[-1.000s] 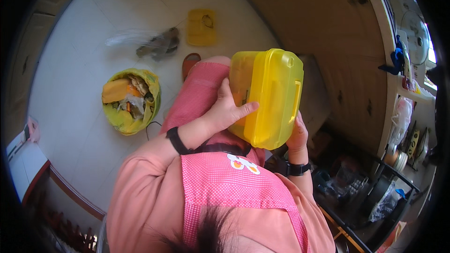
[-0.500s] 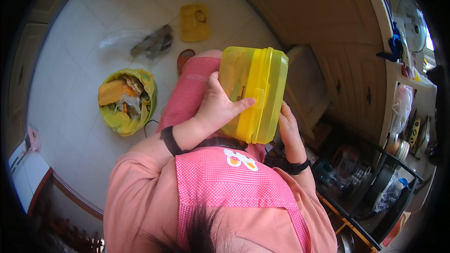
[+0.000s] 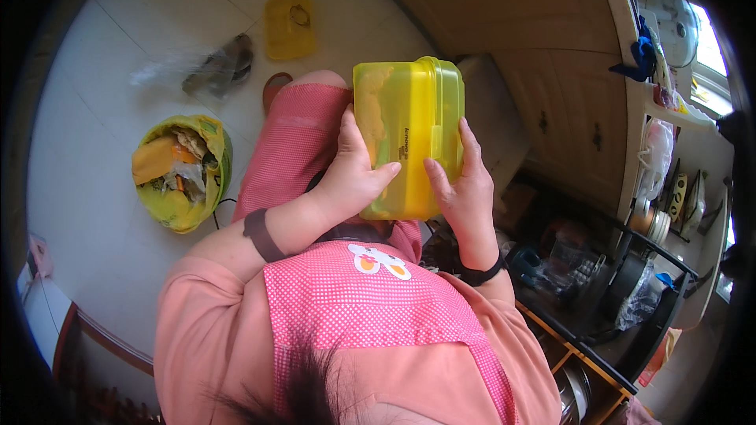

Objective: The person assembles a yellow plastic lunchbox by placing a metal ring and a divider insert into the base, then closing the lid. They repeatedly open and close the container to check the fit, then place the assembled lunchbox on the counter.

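We see our left hand and right hand clamped on opposite sides of a yellow box in front of our apron. Small dark lettering marks its side, near our left thumb.

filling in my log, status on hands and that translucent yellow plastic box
Left hand and right hand: both holding yellow box. Box looks closed. Round yellow-green lined bin off left, clear of hands.

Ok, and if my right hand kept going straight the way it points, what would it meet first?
Most likely the yellow box, which your right hand appears to touch; depth beyond it is unclear.
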`<state>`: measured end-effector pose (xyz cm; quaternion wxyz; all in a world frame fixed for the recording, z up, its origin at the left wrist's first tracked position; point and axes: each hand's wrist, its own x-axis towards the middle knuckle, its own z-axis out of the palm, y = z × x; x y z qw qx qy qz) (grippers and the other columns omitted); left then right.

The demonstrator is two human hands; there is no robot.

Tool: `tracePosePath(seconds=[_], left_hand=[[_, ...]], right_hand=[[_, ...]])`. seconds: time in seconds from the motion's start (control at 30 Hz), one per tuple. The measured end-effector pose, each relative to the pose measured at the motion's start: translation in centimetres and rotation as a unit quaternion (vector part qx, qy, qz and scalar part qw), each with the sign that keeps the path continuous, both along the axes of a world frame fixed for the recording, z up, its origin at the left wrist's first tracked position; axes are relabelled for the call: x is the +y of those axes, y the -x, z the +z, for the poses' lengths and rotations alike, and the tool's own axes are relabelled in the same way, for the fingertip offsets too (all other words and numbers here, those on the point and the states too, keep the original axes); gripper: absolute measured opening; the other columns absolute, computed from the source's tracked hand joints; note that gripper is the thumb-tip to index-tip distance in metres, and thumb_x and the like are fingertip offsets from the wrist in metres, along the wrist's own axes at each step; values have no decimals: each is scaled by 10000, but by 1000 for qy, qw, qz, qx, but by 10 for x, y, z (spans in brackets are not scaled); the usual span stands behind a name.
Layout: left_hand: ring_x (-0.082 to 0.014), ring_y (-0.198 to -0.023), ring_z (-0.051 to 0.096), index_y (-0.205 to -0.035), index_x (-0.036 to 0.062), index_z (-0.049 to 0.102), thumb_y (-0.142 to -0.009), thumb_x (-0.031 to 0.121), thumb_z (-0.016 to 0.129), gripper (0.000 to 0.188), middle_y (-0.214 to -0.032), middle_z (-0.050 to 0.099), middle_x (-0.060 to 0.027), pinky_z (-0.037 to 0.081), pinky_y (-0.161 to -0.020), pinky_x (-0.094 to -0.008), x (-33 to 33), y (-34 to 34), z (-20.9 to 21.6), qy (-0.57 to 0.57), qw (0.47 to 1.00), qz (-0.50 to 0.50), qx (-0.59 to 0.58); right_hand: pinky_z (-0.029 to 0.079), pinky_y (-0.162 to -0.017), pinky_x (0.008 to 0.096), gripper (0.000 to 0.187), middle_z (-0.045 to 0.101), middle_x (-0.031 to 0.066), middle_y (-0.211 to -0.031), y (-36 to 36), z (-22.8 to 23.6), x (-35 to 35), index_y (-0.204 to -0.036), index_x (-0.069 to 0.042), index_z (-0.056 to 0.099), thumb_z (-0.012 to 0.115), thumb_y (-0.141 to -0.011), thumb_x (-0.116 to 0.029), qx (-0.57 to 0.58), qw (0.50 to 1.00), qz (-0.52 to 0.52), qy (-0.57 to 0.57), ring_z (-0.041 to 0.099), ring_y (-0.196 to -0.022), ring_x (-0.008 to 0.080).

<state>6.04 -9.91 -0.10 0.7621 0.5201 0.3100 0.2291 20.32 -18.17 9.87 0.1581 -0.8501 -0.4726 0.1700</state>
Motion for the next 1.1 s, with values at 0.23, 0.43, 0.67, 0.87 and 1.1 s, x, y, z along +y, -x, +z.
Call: tracePosePath(seconds=[0.23,0.43,0.67,0.87,1.1], left_hand=[[-414,-1409,118,-1446,-43,-125,-812,40,634,993,-1475,73,-296,141,-1165,-430,-4,-4,0,-46,999,2,14],[-428,-1416,83,-1437,-59,-166,-813,67,637,1025,-1475,34,-309,129,-1171,-412,6,1,13,-68,993,-59,78],[-451,-1409,94,-1415,-57,-238,-835,116,639,1066,-1468,-54,-333,174,-1165,-406,17,2,20,-83,982,-134,101],[-473,-1407,81,-1413,-47,-253,-837,117,640,1075,-1465,-110,-354,158,-1164,-413,0,-9,10,-147,978,-84,122],[-497,-1397,93,-1413,-56,-243,-841,103,628,1054,-1458,-114,-372,160,-1162,-423,-2,-11,13,-124,979,-91,131]], right_hand=[[520,-867,392,604,575,233,-1247,-14,-8,-4,-1455,-54,344,560,-937,-279,-49,997,63,-23,619,-1072,360],[480,-938,378,552,556,228,-1283,-22,-13,-9,-1454,-48,350,458,-970,-291,-7,999,36,-29,586,-1128,376],[447,-986,369,573,530,222,-1330,-26,-16,-13,-1461,-67,347,494,-956,-295,46,998,10,-40,550,-1202,345],[422,-1007,357,530,536,179,-1328,-34,-28,-16,-1447,-77,363,522,-977,-265,175,979,-38,-95,534,-1220,300],[402,-1018,349,528,495,197,-1315,-39,-42,-14,-1395,-17,376,570,-960,-244,196,973,-94,-82,507,-1214,280]])
